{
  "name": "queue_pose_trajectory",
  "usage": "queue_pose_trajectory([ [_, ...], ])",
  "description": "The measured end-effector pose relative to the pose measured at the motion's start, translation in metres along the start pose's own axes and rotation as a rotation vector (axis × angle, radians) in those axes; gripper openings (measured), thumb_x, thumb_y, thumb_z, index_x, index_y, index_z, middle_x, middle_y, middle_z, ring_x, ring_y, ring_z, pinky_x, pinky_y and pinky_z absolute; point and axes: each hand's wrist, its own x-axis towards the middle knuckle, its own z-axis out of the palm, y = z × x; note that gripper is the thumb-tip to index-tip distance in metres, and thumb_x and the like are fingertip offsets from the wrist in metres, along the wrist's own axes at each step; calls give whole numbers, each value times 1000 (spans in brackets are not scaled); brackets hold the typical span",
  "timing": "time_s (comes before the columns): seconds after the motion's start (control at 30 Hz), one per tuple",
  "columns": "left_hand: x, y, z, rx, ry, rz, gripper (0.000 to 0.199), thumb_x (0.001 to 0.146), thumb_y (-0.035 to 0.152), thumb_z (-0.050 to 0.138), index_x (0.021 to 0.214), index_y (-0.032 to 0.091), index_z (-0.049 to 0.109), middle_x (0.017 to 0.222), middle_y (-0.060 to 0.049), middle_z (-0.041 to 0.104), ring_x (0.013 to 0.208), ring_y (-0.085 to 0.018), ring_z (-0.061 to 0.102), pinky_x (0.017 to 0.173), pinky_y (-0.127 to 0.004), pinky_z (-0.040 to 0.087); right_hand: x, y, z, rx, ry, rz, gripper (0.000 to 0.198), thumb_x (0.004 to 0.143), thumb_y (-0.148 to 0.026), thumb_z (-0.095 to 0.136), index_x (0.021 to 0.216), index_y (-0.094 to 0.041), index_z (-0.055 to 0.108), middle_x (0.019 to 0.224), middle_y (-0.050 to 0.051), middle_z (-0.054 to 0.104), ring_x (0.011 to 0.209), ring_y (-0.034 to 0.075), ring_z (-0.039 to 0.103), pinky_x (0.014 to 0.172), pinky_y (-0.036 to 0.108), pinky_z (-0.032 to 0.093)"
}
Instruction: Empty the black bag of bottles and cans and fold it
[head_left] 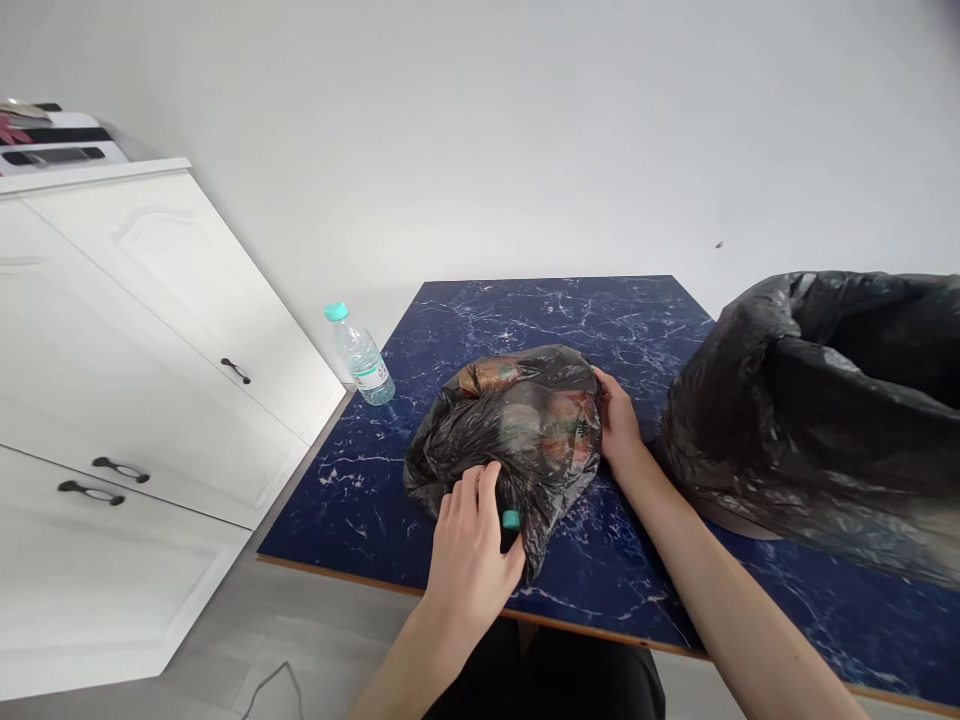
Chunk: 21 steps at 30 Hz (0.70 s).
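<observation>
Dark blue marbled tabletop point(660, 330) carries a thin, crinkly black plastic bag stuffed with packets point(517, 430) near its front edge; the left hand point(469, 555) pinches the bag's near folds by a small teal piece point(511, 519), while the right hand point(619, 420) lies open-fingered against its side. It looks soft, light and slippery, best gathered at the loose neck, with bare tabletop behind it, a clear plastic water bottle with teal cap point(360, 355) far left and a black-lined bin point(825, 400) close on the right.

The big bag point(825, 400) runs off the right edge. The small bag point(517, 430) veils its contents, too dim to name. The left hand point(469, 550) hides part of a teal piece point(511, 519). Cabinet-top items point(45, 135) are cut off.
</observation>
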Motion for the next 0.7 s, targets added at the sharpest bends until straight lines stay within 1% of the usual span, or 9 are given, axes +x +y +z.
queue_pose_trajectory([
  [0.17, 3, 0, -1, 64, -15, 3, 79, 84, 9, 70, 153, 15, 33, 111, -12, 71, 105, -35, 73, 91, -52, 60, -3, -1, 4, 7, 14, -6, 12, 84, -29, 69, 92, -26, 79, 86, -3, 84, 99, 26, 81, 96, 42, 66],
  [0.27, 1, -6, -5, 51, -3, -10, 72, 88, 11, 68, 152, 16, 34, 102, -8, 73, 97, -32, 73, 88, -50, 60, -4, -2, 6, 17, 24, -12, 12, 84, -29, 69, 90, -25, 78, 87, -2, 84, 96, 26, 81, 95, 41, 66],
  [0.37, 0, -15, -13, 14, 37, -19, 61, 97, 18, 64, 151, 19, 37, 100, -7, 74, 94, -30, 74, 86, -48, 59, -5, -2, 5, 28, 30, -9, 11, 85, -30, 68, 89, -26, 78, 85, -3, 84, 91, 25, 81, 93, 40, 67],
  [0.5, 0, -28, -35, -18, 124, -47, 51, 107, 36, 60, 152, 23, 42, 104, -7, 76, 96, -29, 75, 86, -45, 60, -5, -2, 4, 48, 45, -6, 13, 87, -30, 66, 89, -26, 78, 83, -2, 83, 84, 24, 81, 89, 40, 68],
  [0.6, 0, -38, -54, -24, 230, -94, 47, 107, 45, 60, 149, 25, 50, 110, -9, 77, 102, -29, 77, 88, -43, 61, -4, -2, 3, 63, 49, -10, 14, 87, -29, 65, 90, -25, 79, 85, 0, 84, 83, 25, 81, 89, 40, 67],
  [0.7, -1, -47, -73, -3, 376, -129, 43, 105, 49, 64, 142, 27, 58, 113, -9, 79, 102, -29, 79, 88, -41, 63, -3, -2, 2, 74, 54, -20, 12, 86, -28, 68, 89, -25, 78, 85, 0, 84, 82, 24, 80, 87, 38, 67],
])
